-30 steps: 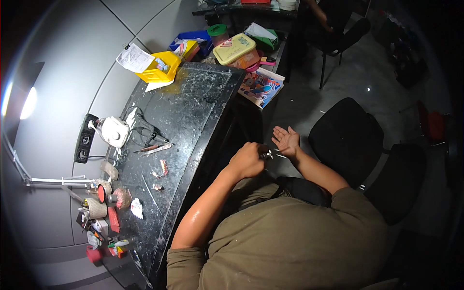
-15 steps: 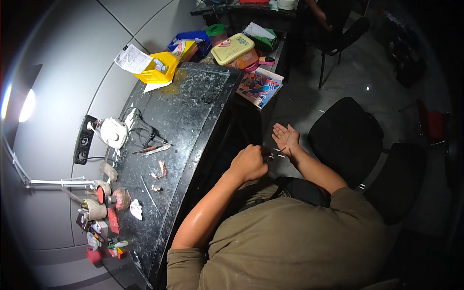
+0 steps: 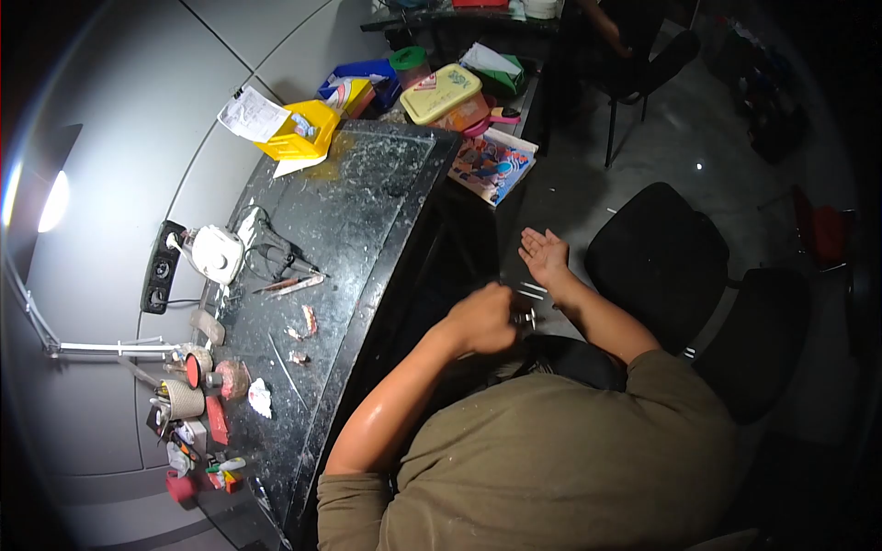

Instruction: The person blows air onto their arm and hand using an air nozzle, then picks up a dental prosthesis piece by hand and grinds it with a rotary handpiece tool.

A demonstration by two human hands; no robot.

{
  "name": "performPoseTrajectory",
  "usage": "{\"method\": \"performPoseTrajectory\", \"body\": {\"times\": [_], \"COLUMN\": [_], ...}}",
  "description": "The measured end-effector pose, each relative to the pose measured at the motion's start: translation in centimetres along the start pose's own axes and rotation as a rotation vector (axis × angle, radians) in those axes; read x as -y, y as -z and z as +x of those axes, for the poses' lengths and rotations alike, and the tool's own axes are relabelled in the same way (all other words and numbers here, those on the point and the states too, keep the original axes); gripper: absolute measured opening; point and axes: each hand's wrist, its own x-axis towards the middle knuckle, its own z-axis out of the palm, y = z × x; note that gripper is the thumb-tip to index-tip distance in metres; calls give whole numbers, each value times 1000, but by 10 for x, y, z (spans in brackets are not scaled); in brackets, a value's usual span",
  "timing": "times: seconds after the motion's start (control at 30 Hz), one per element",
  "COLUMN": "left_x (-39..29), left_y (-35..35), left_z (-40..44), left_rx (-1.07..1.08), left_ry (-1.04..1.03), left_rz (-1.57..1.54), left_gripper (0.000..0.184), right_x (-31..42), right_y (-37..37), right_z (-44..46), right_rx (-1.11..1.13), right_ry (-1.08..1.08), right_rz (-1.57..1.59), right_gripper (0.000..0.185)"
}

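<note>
My left hand (image 3: 487, 319) is closed in a loose fist, back of the hand up, in front of my torso and beside the bench edge. A small shiny metallic piece (image 3: 526, 319) shows at its fingers, partly hidden and blurred, so I cannot make out its kind. My right hand (image 3: 544, 253) is held out to the right with its palm up and fingers extended, and nothing lies on the palm. Both hands are off the bench, over the floor and my lap. Thin white sticks (image 3: 533, 290) appear on the floor below.
The dark, dusty bench (image 3: 367, 211) on the left carries a pink denture piece (image 3: 310, 319), thin hand tools (image 3: 299, 286), a white device (image 3: 218, 254) and a woven cup (image 3: 184, 399). A yellow bin (image 3: 303, 133) stands at the back. A black chair (image 3: 652, 257) is at right.
My left hand has moved slightly down and right, with the metallic piece still at its fingers. My right hand has shifted slightly upward, staying palm up. The bench items have not moved.
</note>
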Motion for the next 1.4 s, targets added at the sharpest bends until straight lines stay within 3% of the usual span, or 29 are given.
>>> {"method": "performPoseTrajectory", "body": {"times": [0.03, 0.1, 0.17, 0.23, 0.3, 0.4, 0.43, 0.57, 0.6, 0.63, 0.77, 0.83, 0.9, 0.97, 1.03, 1.07, 1.1, 1.17, 1.2, 1.23, 1.33, 1.4], "left_x": [-1, -22, -7, 7, 19, 38, 6, 28, 32, 29, 29, 29, 22, 23, 23, 19, 17, 8, 6, -7, -18, -18], "left_y": [-5, 15, 14, 11, 10, 0, 23, 10, -1, -4, -2, -2, 3, 7, 5, 6, 0, -13, -25, -22, -9, -5], "left_z": [-2, -3, 3, 0, 0, 1, -6, -4, -1, -4, -6, -4, -6, -8, -9, -11, -9, -6, -1, -1, -8, -23], "left_rx": [-77, -108, -180, -281, -359, -510, -398, -182, -348, -347, -305, -150, -250, -575, -637, -659, -687, -717, -824, -861, -824, -845], "left_ry": [-68, 119, 63, 293, 287, 166, 339, -4, 23, 33, 55, 87, 143, -1, -45, -85, -158, -266, -316, -333, -207, -160], "left_rz": [-83, 109, 108, 89, 78, -36, -34, -244, -119, -122, -108, -144, -151, -193, -283, -270, -294, -161, -44, -41, 79, 190], "left_gripper": [47, 43, 40, 39, 38, 40, 42, 36, 38, 38, 36, 45, 39, 33, 34, 38, 41, 58, 68, 72, 77, 77], "right_x": [3, -2, 7, 17, 30, 33, 33, 34, 30, 25, 16, 19, 13, 14, 18, 17, 21, 18, -1, -24, 25, 48], "right_y": [-3, 2, -13, -18, -34, -26, -24, -22, -20, -18, -18, -21, -23, -32, -42, -37, -62, -81, -83, -83, -67, -85], "right_z": [1, -2, 0, -14, -32, -45, -47, -49, -50, -49, -43, -42, -47, -57, -79, -84, -126, -131, -122, -110, -109, -122], "right_rx": [-11, -11, -83, -112, 46, 218, 308, 314, 331, 355, 288, 244, 144, 114, 544, 765, 811, 1095, 1156, 1146, 1013, 984], "right_ry": [0, -8, -13, -12, -88, -130, -150, -181, -178, -175, -153, -143, -146, -208, -99, -41, 227, 781, 762, 810, 703, 627], "right_rz": [-17, -28, 111, 179, 285, 175, 146, 142, 138, 134, 148, 153, 168, 152, -611, -746, -1138, -1472, -1454, -991, -1623, -1642], "right_gripper": [66, 66, 66, 66, 68, 73, 74, 77, 78, 79, 79, 77, 74, 67, 55, 45, 42, 49, 49, 52, 44, 29]}}
